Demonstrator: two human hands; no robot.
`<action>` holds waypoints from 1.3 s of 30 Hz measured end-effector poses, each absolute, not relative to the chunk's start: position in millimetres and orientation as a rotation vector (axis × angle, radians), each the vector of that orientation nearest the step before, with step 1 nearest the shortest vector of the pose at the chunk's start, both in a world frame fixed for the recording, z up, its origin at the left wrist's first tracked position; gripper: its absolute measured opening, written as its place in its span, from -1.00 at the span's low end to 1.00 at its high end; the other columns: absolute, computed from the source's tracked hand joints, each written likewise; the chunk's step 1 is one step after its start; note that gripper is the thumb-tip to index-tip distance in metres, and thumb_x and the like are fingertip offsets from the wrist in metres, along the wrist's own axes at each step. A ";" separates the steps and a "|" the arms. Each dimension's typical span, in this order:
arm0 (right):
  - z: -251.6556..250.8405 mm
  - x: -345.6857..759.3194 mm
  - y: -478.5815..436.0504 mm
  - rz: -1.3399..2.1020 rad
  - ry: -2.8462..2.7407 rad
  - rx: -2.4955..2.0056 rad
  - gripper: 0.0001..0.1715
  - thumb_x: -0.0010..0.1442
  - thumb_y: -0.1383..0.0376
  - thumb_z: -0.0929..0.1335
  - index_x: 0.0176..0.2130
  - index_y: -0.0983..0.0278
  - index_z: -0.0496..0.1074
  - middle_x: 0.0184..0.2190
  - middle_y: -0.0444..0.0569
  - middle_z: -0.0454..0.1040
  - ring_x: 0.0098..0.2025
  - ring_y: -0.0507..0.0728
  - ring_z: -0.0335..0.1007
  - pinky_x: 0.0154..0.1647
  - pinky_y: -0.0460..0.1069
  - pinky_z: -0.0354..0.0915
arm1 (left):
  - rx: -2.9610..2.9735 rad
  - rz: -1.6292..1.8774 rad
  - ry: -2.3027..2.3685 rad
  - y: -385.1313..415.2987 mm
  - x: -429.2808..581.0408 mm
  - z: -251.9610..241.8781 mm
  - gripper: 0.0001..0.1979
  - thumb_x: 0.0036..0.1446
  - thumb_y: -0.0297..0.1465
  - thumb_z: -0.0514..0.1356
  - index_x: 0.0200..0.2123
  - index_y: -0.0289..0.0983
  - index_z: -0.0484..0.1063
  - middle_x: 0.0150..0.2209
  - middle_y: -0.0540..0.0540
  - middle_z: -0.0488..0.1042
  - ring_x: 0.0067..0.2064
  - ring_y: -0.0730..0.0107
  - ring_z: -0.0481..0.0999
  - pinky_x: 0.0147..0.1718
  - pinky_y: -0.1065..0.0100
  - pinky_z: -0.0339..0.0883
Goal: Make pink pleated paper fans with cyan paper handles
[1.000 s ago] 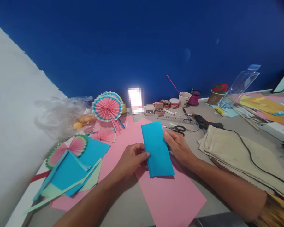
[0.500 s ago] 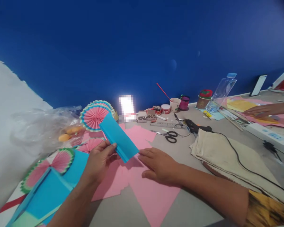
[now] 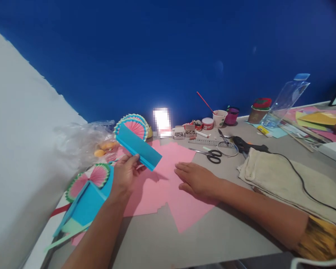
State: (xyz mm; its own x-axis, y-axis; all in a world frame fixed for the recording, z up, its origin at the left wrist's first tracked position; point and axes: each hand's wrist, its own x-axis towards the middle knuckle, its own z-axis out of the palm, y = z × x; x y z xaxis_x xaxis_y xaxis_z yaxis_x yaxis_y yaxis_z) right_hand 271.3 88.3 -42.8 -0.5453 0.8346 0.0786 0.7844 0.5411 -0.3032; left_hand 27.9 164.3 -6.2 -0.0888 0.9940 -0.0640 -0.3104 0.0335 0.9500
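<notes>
Pinched between the thumb and fingers of my left hand [image 3: 128, 170] is a folded strip of blue paper [image 3: 140, 147], held tilted above the table. Beneath it lie several overlapping pink paper sheets [image 3: 148, 196]. My right hand [image 3: 197, 179] rests flat, palm down, on the pink paper with its fingers stretched out, apart from the blue strip. Behind the strip stands a round pleated paper fan [image 3: 133, 121] in pink, blue and pale green. Left of my left hand, another pleated fan piece [image 3: 99, 175] with a green edge lies by blue paper [image 3: 88, 205].
Scissors [image 3: 212, 154], a ruler [image 3: 204, 142] and a black glue gun [image 3: 245, 145] lie beyond my right hand. A folded cloth [image 3: 285, 175] with a cord over it is at right. Paper cup [image 3: 220, 118] and plastic bottle [image 3: 285, 99] stand near the wall; a plastic bag [image 3: 78, 144] is at left.
The view has turned left, so most things sit farther right. The blue strip has come away from my right fingertips; my right hand now lies on the pink paper.
</notes>
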 end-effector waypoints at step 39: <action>-55.1 202.2 82.6 0.255 -2.405 -1.233 -0.36 0.37 0.08 0.31 0.26 0.44 0.28 0.32 0.31 0.26 0.36 0.34 0.13 0.34 0.22 0.10 | 0.759 1.349 1.013 169.1 27.7 -25.3 -0.66 -0.26 -0.38 0.44 -0.53 -0.25 0.29 -0.59 0.11 0.39 -0.53 0.52 0.37 -0.46 0.42 0.33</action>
